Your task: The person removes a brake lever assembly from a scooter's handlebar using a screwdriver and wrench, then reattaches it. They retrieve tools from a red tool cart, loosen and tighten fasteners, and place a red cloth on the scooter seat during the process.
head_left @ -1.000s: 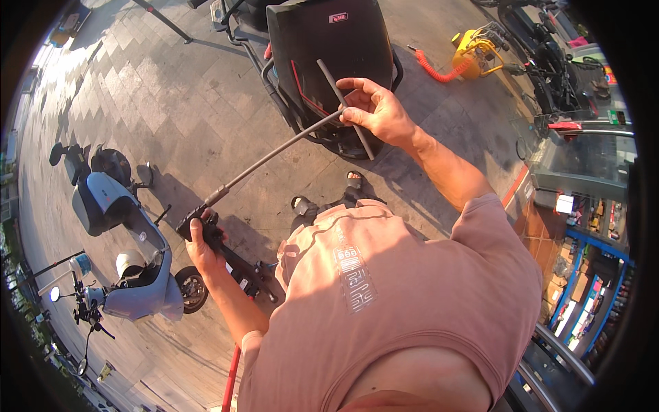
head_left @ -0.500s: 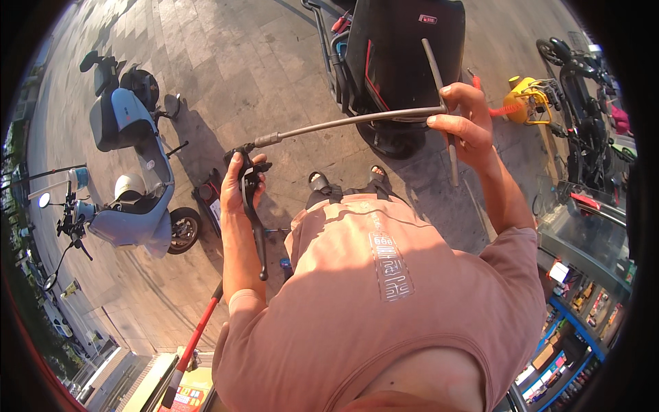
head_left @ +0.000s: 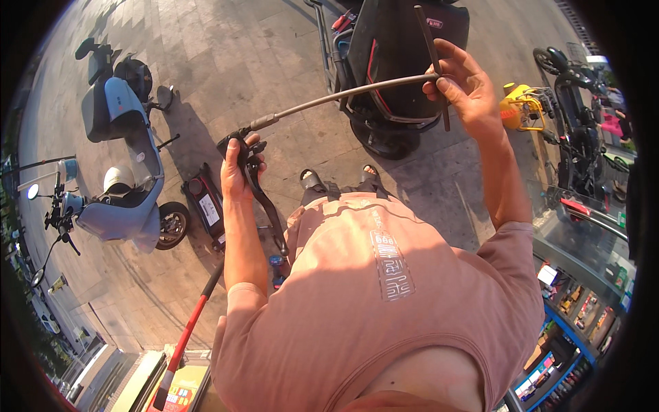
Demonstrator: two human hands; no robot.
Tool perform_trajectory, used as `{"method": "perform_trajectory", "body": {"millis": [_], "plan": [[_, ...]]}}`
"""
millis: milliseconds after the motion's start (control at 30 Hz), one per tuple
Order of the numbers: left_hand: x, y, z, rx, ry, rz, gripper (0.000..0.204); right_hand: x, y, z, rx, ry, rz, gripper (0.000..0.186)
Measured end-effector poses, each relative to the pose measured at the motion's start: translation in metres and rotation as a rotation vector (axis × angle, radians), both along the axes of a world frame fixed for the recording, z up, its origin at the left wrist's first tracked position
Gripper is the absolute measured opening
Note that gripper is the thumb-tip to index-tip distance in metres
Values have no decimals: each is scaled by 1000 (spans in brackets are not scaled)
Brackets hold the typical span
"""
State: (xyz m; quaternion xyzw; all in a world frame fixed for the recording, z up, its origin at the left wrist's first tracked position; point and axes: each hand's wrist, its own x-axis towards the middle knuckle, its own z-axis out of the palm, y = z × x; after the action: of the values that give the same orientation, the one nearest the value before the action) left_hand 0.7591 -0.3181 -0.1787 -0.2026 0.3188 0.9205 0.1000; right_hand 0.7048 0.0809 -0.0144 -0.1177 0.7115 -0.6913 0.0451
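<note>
A black brake lever (head_left: 264, 200) with its clamp end is gripped in my left hand (head_left: 237, 172), the lever blade pointing down toward my shirt. From the clamp a long T-handle socket wrench (head_left: 343, 93) reaches across to the right, its socket end against the top of the clamp. How far the socket sits over a bolt is too small to tell. With thumb and fingers, my right hand (head_left: 470, 86) pinches the wrench where its crossbar meets the shaft. The crossbar stands nearly upright, tilted a little left at its top.
A black scooter (head_left: 405, 62) stands ahead, and a pale blue scooter (head_left: 127, 172) to the left. Beside it lies a red and black floor jack (head_left: 204, 202), and a red-handled bar (head_left: 187, 329) leans nearby. At right are a yellow machine (head_left: 518, 106), parked bikes (head_left: 573, 123) and a glass-topped counter (head_left: 576, 240).
My right hand has moved up and slightly left, raising the wrench's handle end; its fingers have shifted around the crossbar. My left hand still holds the brake lever, whose tip has swung to the right.
</note>
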Motion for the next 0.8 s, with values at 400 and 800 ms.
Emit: {"method": "perform_trajectory", "body": {"millis": [400,800], "plan": [[-17,14,-44,336,-171,-212,70,-35,-25,79,532,756,26,11],[-50,51,-14,23,90,-295,45,-41,-128,-62,1045,613,232,37]]}}
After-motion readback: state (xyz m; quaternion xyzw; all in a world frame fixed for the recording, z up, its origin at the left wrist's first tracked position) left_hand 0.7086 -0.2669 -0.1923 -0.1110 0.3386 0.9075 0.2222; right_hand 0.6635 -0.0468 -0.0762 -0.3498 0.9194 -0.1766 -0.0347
